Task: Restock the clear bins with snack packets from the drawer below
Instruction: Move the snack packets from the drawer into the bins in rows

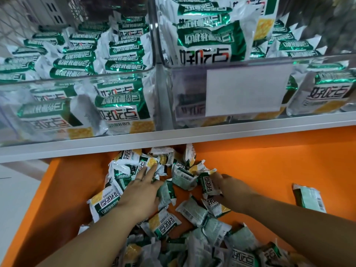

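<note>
Several green-and-white snack packets (165, 226) lie heaped in the open orange drawer (269, 166). My left hand (142, 191) lies flat on the pile, its straight fingers touching a packet (134, 160) near the drawer's back. My right hand (231, 189) curls its fingers round one packet (209, 185) in the middle of the heap. Above the drawer, two clear bins stand side by side on a shelf: the left bin (81, 78) and the right bin (250, 62), both holding the same packets.
A silver shelf edge (173, 137) runs just above the drawer's back. A white label (246, 91) covers part of the right bin's front. One lone packet (309, 197) lies on the drawer floor at the right. White floor (17, 189) shows at the left.
</note>
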Action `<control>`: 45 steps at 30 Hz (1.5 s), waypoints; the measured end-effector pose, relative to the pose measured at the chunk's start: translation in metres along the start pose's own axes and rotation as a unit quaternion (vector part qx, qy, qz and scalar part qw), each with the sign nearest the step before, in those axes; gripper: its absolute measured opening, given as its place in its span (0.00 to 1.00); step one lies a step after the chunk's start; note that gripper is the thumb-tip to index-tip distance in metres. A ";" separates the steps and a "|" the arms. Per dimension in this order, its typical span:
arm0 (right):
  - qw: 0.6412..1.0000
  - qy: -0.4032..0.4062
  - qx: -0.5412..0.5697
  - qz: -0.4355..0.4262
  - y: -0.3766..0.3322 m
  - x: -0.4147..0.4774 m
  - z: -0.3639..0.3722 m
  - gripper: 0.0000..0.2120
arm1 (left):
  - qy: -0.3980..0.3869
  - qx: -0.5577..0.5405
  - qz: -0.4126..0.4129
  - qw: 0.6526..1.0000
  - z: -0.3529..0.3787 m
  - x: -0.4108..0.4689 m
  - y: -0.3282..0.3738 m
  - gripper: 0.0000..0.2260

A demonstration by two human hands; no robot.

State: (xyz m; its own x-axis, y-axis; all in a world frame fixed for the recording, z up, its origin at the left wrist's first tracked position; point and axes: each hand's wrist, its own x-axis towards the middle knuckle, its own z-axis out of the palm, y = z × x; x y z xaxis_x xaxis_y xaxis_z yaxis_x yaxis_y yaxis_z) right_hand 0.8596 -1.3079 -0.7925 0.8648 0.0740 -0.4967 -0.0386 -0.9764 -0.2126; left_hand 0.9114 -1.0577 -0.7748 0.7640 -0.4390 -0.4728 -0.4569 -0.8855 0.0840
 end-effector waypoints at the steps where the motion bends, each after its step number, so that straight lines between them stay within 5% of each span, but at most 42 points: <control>1: 1.000 0.011 -0.006 -0.001 0.001 0.000 -0.004 0.26 | 0.005 0.001 -0.001 1.000 0.001 0.000 0.000 0.25; 5: 0.997 0.070 -0.030 -0.003 0.004 0.002 -0.010 0.33 | 0.051 -0.002 -0.022 0.998 0.001 0.000 -0.003 0.27; 8: 0.999 0.028 0.002 -0.026 0.001 0.007 -0.007 0.39 | 0.034 -0.007 -0.039 0.999 -0.001 0.003 -0.007 0.27; 15: 0.999 -0.014 -0.045 0.004 0.005 0.006 -0.005 0.39 | 0.052 -0.050 -0.029 0.997 -0.004 0.003 -0.011 0.23; 24: 0.998 0.022 0.044 -0.039 0.003 -0.012 -0.015 0.37 | 0.101 -0.060 0.018 0.993 -0.002 0.000 -0.007 0.10; 29: 0.995 0.021 0.090 -0.025 -0.005 -0.018 -0.021 0.43 | 0.094 -0.077 -0.049 0.991 -0.003 0.004 -0.003 0.27; 32: 0.985 0.039 0.165 -0.008 -0.005 -0.016 -0.024 0.45 | 0.079 -0.067 -0.050 0.993 -0.005 0.004 0.001 0.27; 39: 0.950 0.012 0.310 -0.027 -0.024 -0.022 -0.028 0.39 | 0.060 -0.254 -0.033 0.965 -0.008 0.003 0.012 0.26; 45: 0.896 -0.006 0.445 -0.006 -0.033 -0.020 -0.030 0.32 | 0.012 -0.454 -0.059 0.889 -0.018 0.004 0.024 0.34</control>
State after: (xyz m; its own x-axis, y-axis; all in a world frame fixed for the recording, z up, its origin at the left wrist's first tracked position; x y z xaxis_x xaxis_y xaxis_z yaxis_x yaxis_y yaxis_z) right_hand 0.8581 -1.2831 -0.7504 0.8622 0.0914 -0.4983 -0.4180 -0.4275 -0.8016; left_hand 0.9117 -1.0839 -0.7591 0.7963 -0.3285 -0.5080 0.1753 -0.6784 0.7135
